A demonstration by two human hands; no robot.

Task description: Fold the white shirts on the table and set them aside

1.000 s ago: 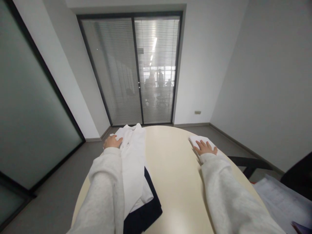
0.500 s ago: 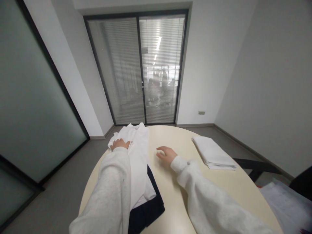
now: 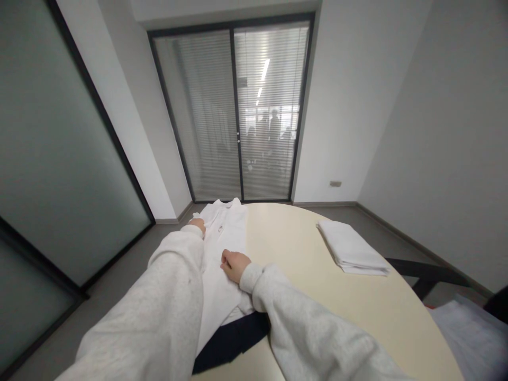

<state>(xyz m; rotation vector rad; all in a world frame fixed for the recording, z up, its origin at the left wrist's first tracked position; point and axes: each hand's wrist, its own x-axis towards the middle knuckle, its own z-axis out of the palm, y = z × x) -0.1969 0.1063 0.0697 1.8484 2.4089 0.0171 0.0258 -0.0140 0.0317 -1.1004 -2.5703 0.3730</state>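
A white shirt (image 3: 228, 238) lies lengthwise on the left side of the round table, its collar toward the far edge. Beneath its near end shows a dark navy folded cloth (image 3: 234, 338). At the shirt's upper left edge is my left hand (image 3: 198, 226), mostly covered by the grey sleeve, its fingers hidden. My right hand (image 3: 237, 265) is over the middle of the shirt with fingers curled in. I see no fabric raised between those fingers; whether they touch the shirt is unclear.
A folded white cloth (image 3: 353, 248) lies on the right of the cream table (image 3: 286, 233). Beyond the table's right edge are a black chair arm (image 3: 428, 270) and a clear plastic bag (image 3: 472, 328). A glass door with blinds (image 3: 265, 159) stands behind.
My right hand has moved left from the bare tabletop onto the shirt area, and its fingers have curled. My left hand has turned at the shirt's edge, so its fingers no longer show.
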